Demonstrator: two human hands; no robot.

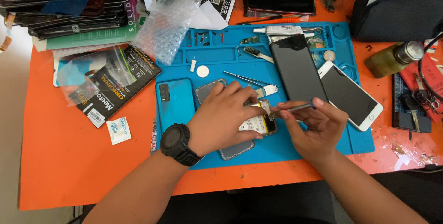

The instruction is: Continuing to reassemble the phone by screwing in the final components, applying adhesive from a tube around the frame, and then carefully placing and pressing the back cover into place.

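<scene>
Right hand (318,129): is pinching a slim grey screwdriver (295,109) between thumb and fingers, closed on its shaft.
Tool axis: is lying nearly level, its tip pointing left toward the opened phone (258,121), touching or just short of its upper right corner; I cannot tell which.
Left hand (221,118): is pressing down on the opened phone, fingers curled over its top edge, covering most of it; it is the nearer hand.
Opened phone: is lying near the front edge of the blue work mat (277,148), long axis running roughly left to right.
Left of grip: a teal back cover (174,100) is lying flat.
Behind grip: tweezers (244,78), a black phone (297,69) and a white phone (350,95) are resting on the mat.
Support: the orange desk (69,154) is carrying the mat.
</scene>
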